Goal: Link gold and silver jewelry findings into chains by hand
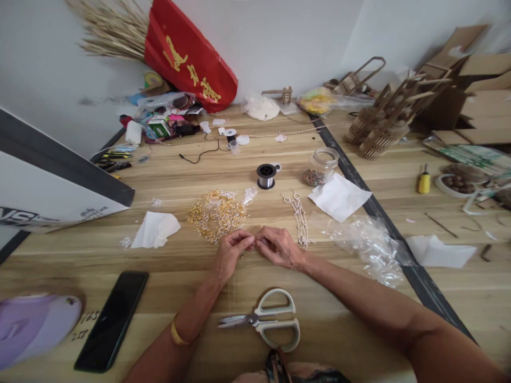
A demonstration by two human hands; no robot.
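Note:
My left hand (232, 252) and my right hand (278, 247) meet above the table, thumbs and fingertips pinched together. Between them is a thin thread, with a few tiny gold beads (242, 256) just below the fingertips. Pale strands of the thread (231, 292) hang toward the scissors (259, 320), which lie partly spread in front of me. Just beyond my hands lies a heap of gold and clear beads (217, 215). Right of it are several finished-looking bead strands (301, 221). The exact grip at the fingertips is too small to make out.
A wire spool (266, 176) stands behind the bead heap. Farther right are a jar of beads (320, 166), white paper (339, 197) and clear plastic bags (371, 247). A phone (112, 322) lies at left. Wooden baskets (379, 130) stand at the back right.

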